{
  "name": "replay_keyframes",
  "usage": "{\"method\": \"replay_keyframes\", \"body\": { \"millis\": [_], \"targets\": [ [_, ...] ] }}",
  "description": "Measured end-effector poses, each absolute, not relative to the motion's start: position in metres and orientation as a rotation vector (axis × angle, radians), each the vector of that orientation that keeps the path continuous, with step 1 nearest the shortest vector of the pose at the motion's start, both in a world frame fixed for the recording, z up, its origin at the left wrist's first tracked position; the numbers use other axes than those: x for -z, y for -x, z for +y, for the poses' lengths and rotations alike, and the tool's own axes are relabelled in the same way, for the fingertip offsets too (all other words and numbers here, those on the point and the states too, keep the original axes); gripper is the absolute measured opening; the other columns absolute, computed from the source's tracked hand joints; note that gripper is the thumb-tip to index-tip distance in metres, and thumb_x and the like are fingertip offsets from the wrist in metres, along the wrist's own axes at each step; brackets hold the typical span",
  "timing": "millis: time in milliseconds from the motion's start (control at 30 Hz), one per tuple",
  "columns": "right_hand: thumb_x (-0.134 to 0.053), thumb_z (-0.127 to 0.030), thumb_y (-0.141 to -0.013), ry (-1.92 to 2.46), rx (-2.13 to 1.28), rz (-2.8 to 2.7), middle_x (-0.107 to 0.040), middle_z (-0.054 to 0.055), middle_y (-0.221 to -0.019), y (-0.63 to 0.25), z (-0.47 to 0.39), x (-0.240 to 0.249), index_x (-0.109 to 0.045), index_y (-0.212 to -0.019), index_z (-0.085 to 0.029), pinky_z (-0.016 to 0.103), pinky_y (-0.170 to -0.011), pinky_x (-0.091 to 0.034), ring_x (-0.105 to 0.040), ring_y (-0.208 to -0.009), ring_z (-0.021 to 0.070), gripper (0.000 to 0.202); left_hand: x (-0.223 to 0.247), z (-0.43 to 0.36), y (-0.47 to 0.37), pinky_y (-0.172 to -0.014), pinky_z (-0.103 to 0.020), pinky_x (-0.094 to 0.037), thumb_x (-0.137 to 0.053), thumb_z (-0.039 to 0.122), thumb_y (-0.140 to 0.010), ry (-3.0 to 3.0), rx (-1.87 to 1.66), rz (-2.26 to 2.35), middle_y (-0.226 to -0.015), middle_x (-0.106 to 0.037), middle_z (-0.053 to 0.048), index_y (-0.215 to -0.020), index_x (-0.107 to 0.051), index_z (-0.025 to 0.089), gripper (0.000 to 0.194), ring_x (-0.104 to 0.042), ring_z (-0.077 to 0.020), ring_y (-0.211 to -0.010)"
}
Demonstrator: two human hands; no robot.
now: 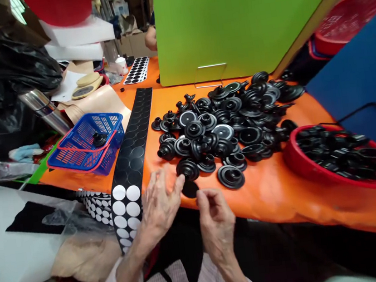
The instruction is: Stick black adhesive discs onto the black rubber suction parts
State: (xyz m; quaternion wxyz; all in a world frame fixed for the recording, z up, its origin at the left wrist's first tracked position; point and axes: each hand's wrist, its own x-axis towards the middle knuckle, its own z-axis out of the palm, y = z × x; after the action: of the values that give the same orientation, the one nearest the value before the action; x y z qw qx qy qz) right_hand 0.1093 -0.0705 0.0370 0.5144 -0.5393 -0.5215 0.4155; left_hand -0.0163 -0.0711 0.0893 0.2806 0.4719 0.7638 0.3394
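Note:
A thin black disc [190,190] sits at the table's front edge, its right rim pinched between the thumb and forefinger of my right hand [216,220]. My left hand [161,200] is open, fingers apart, with its thumb tip close to the disc and to a black ribbed round part [188,169]. Whether that thumb touches either one I cannot tell. Beside my left hand runs a long black strip [131,155] with rows of round cut-outs. White circles [126,207] show on its near end, which hangs over the edge. A heap of black round parts [222,123] lies beyond my hands.
At the right stands a red basin [297,164] full of black pieces. A blue basket [74,162] with one black part is at the left, near a steel flask [45,110]. A green board [228,21] rises behind the heap. Another person's hand [151,39] shows beyond it.

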Motion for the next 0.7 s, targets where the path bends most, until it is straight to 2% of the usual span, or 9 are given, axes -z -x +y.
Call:
{"method": "replay_keyframes", "body": {
  "millis": [133, 233, 300, 367, 500, 600, 700],
  "targets": [
    [-0.062, -0.049, -0.082, 1.348, -0.971, -1.097, -0.06, -0.001, -0.071, -0.137, -0.056, -0.046, -0.057, -0.082, -0.02, 0.026, -0.062, -0.046, -0.059, -0.063, 0.0132, 0.03, -0.066, -0.042, -0.007, -0.091, -0.047, -0.044, -0.063, 0.05, -0.078, -1.434, -0.947, 2.176, -0.119, -0.055, -0.016, -0.121, -0.055, 0.019, 0.054, -0.056, -0.0353, -0.109],
    [-0.068, -0.049, -0.077, 1.31, -1.064, -1.027, -0.06, -0.002, -0.073, -0.151, -0.048, -0.044, -0.057, -0.084, -0.021, 0.026, -0.063, -0.047, -0.06, -0.065, 0.013, 0.031, -0.047, -0.028, -0.008, -0.097, -0.047, -0.041, -0.075, 0.038, -0.069, -1.473, -1.036, 2.048, -0.119, -0.055, -0.015, -0.12, -0.054, 0.019, 0.058, -0.049, -0.0354, -0.118],
    [-0.069, -0.048, -0.076, 1.281, -1.153, -1.019, -0.059, -0.003, -0.073, -0.153, -0.045, -0.041, -0.057, -0.084, -0.021, 0.025, -0.064, -0.048, -0.059, -0.065, 0.0122, 0.031, -0.042, -0.024, 0.001, -0.095, -0.042, -0.043, -0.076, 0.032, -0.067, -1.356, -1.152, 1.908, -0.115, -0.057, -0.012, -0.115, -0.054, 0.019, 0.054, -0.054, -0.0299, -0.111],
    [-0.069, -0.048, -0.077, 1.25, -1.247, -1.038, -0.057, -0.003, -0.072, -0.149, -0.044, -0.041, -0.057, -0.082, -0.021, 0.025, -0.065, -0.049, -0.058, -0.064, 0.0117, 0.03, -0.045, -0.025, 0.017, -0.089, -0.038, -0.047, -0.074, 0.033, -0.068, -1.114, -1.225, 1.681, -0.104, -0.061, -0.009, -0.11, -0.054, 0.018, 0.049, -0.06, -0.0237, -0.096],
    [-0.068, -0.044, -0.078, 1.155, -1.347, -1.151, -0.059, -0.002, -0.074, -0.134, -0.042, -0.046, -0.059, -0.084, -0.021, 0.026, -0.064, -0.05, -0.057, -0.065, 0.0117, 0.026, -0.058, -0.038, 0.046, -0.076, -0.036, -0.053, -0.063, 0.035, -0.078, -0.62, -1.229, 1.175, -0.082, -0.063, -0.004, -0.103, -0.055, 0.015, 0.033, -0.064, -0.0175, -0.075],
    [-0.065, -0.039, -0.081, 1.073, -1.33, -1.265, -0.061, -0.001, -0.078, -0.122, -0.041, -0.05, -0.06, -0.087, -0.021, 0.027, -0.068, -0.051, -0.058, -0.07, 0.0124, 0.019, -0.062, -0.052, 0.055, -0.069, -0.036, -0.057, -0.06, 0.032, -0.08, -0.46, -1.257, 1.043, -0.085, -0.065, -0.002, -0.111, -0.055, 0.019, 0.034, -0.065, -0.0172, -0.072],
    [-0.065, -0.035, -0.082, 1.054, -1.322, -1.32, -0.061, -0.002, -0.079, -0.115, -0.043, -0.052, -0.057, -0.095, -0.023, 0.027, -0.069, -0.05, -0.059, -0.072, 0.0123, 0.019, -0.06, -0.063, 0.057, -0.063, -0.032, -0.057, -0.057, 0.031, -0.084, -0.409, -1.275, 1.006, -0.097, -0.068, -0.006, -0.116, -0.059, 0.019, 0.034, -0.066, -0.0192, -0.079]
  ]
}}
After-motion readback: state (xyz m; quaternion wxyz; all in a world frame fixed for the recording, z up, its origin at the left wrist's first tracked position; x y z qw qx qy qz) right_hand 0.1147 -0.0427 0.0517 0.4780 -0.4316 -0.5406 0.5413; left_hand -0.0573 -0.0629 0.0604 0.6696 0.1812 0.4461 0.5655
